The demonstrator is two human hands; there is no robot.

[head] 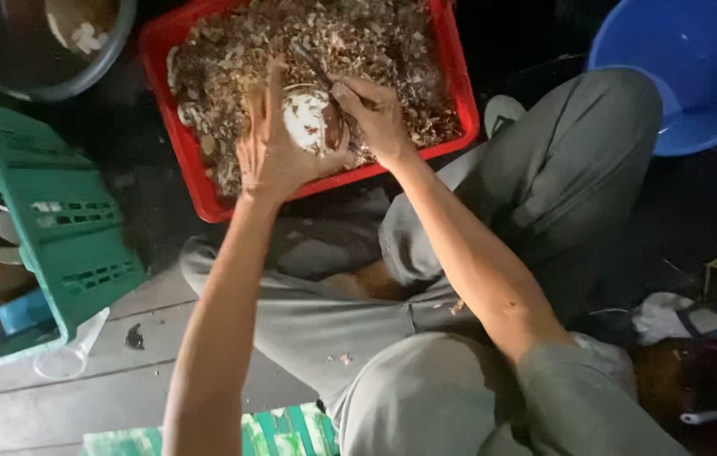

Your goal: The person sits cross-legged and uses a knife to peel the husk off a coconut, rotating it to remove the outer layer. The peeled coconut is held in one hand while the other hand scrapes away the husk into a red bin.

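You are sitting on a grey plank floor (80,397) in dim light. A green slotted crate (63,228) stands to your left, a blue plastic tub (696,67) to your upper right, a dark round basin (37,76) at top left.

You've got a red crate (198,181) w/ brown-and-cream shell bits (240,51); the shell (306,118) is white inside. Green slotted basket (63,219), blue tub (696,67), grey trousers (561,169), grey planks (54,397), green-white striped mat (282,432).
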